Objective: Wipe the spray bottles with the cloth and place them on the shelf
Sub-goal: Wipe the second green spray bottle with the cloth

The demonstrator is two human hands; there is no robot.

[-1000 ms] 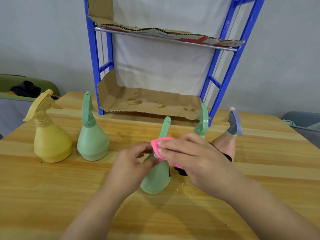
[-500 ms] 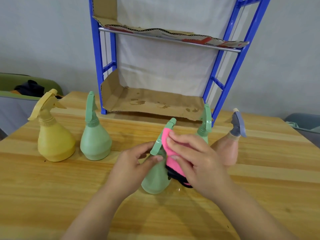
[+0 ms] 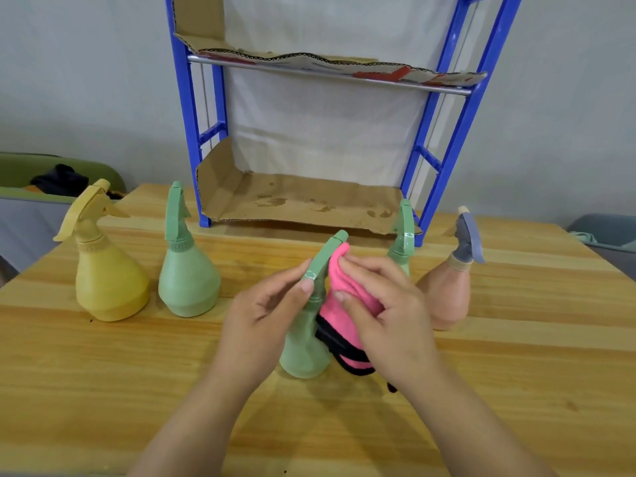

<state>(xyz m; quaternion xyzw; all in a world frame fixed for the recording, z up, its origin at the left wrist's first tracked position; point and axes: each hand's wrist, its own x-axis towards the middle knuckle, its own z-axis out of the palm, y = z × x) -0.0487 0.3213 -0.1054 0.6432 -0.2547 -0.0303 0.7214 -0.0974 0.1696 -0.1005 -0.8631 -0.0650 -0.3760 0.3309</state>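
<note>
A green spray bottle stands on the wooden table in front of me. My left hand pinches its trigger head between thumb and fingers. My right hand holds a pink cloth with a black edge against the right side of that head and neck. A yellow bottle and a second green bottle stand at the left. Another green bottle and a peach bottle with a grey-blue head stand behind my right hand. The blue shelf rises at the back.
Stained cardboard lines the shelf's bottom level and another sheet lies on the upper level. A green chair with dark cloth sits off the table's left edge, a grey seat off the right.
The cloth has slid from the bottle's neck up along the trigger head with my right hand. My left hand has shifted up to pinch the head.
</note>
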